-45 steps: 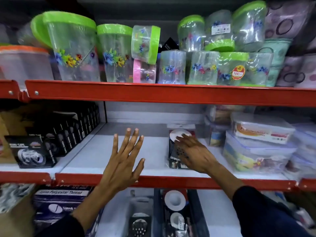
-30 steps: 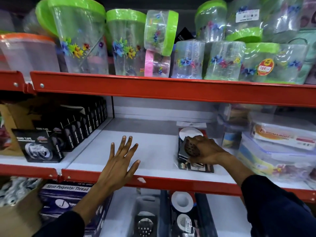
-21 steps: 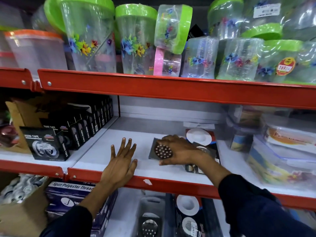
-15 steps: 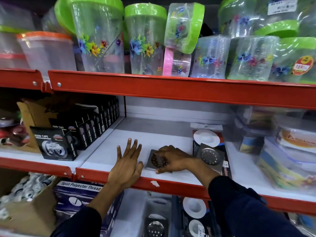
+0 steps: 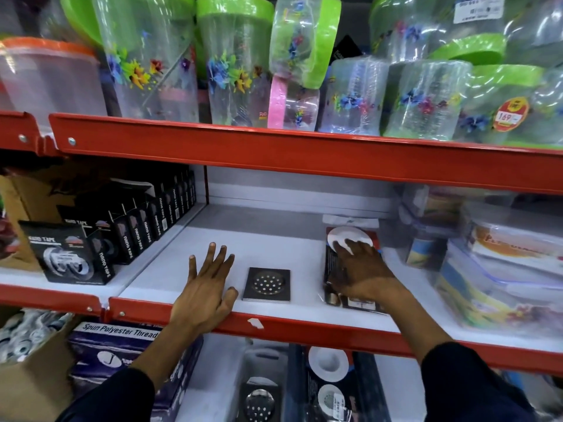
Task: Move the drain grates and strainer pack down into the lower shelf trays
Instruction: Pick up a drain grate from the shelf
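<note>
A square metal drain grate (image 5: 267,284) lies flat on the white middle shelf (image 5: 274,248), near its red front lip. My left hand (image 5: 207,287) rests open on the shelf just left of it, fingers spread. To the right lies a strainer pack (image 5: 344,239) with a white disc at its top. My right hand (image 5: 358,274) lies on top of the pack, fingers spread over it; a second grate seen there earlier is hidden under the hand. Below the shelf, a clear tray (image 5: 265,360) holds another grate (image 5: 259,400), and a dark tray (image 5: 359,370) holds white strainers.
Black nano tape boxes (image 5: 100,239) fill the shelf's left part. Clear food containers (image 5: 502,263) stand at the right. Green-lidded plastic jars (image 5: 234,65) crowd the top shelf. A thread box (image 5: 122,345) and a cardboard box (image 5: 27,370) sit on the lower level at left.
My right hand set one grate down near the shelf's front, let go of it and went back to the strainer pack. My left hand stayed flat on the shelf.
</note>
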A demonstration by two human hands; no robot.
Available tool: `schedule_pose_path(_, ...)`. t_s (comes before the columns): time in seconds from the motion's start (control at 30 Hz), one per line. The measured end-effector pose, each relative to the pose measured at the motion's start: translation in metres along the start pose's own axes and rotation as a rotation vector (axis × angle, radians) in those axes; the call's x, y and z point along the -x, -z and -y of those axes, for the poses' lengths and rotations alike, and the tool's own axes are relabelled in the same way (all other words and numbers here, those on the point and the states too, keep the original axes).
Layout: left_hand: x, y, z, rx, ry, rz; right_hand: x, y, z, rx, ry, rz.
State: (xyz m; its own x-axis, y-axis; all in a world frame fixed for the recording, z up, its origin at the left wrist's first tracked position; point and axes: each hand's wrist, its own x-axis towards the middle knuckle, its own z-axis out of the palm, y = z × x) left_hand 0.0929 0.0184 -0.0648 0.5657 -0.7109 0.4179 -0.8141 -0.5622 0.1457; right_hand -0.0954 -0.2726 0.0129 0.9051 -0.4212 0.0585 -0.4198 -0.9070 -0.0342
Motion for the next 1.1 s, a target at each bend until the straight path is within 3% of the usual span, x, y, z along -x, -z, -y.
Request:
schedule_pose_path(0.23, 0.001, 0.004, -0.003, -0.021, 0.017, 0.017, 0.004, 0.0, -0.013, 0.078, -0.002, 0.08)
schedule_pose_path(0.47, 0.001, 0.005, -0.006, -0.014, 0.029, 0.01, -0.003, 0.016, 0.005, -0.059, 0.121, -0.046)
schedule_pose_path(0.57, 0.002, 0.005, -0.006, -0.017, 0.025, 0.006, -0.017, 0.017, 0.043, -0.239, 0.255, 0.048)
schedule_pose_path(0.8, 0.001, 0.007, -0.006, -0.029, 0.032, 0.013, -0.057, -0.008, 0.1, -0.14, 0.405, 0.29)
schedule_pose_path(1.1, 0.0, 0.007, -0.005, -0.039, 0.045, 0.023, -0.056, -0.013, 0.1, -0.127, 0.442, 0.251)
